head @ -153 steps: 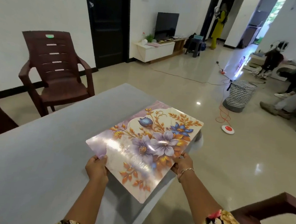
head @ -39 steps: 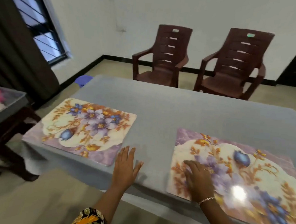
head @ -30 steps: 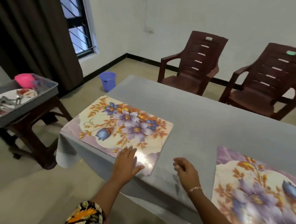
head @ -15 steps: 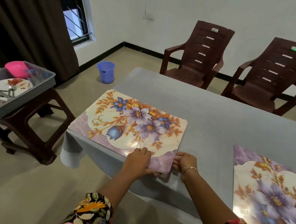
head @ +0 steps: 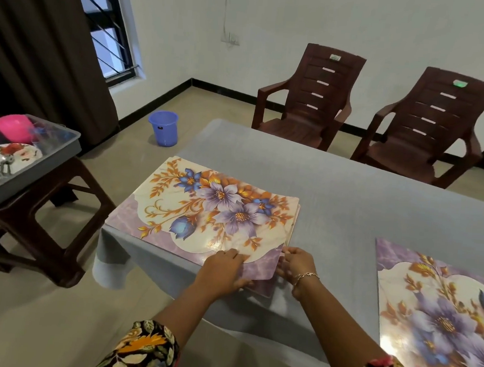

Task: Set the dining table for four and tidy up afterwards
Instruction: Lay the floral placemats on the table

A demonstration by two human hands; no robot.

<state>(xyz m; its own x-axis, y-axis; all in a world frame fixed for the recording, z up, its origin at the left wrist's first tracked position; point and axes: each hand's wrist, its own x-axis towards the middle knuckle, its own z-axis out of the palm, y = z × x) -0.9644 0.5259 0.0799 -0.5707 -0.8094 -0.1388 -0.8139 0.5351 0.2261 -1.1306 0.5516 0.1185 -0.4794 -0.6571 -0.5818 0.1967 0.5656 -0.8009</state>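
A moment ago the right hand [head: 296,266] lay flat on the mat on the right [head: 438,311], and the left hand [head: 223,271] was flat on the bench [head: 348,196]. Now both hands have moved over to the pile of mats [head: 204,209] at the left end of the bench. They meet at its near right corner.

The left hand grips the corner of the top mat [head: 260,267], with its fingers on top and its thumb under. That corner is now lifted a little off the ones below. The right hand pinches the side edge of the pile just beside it, fingers curled.

So one mat looks done on the right, and I think the next one is being peeled off the pile. More thin edges show along the pile's right side, so there seem to be more mats for the other places. The far side, by the two chairs [head: 306,102], has no mat yet. The plate [head: 16,153] waits in the tray [head: 51,152] on the left.
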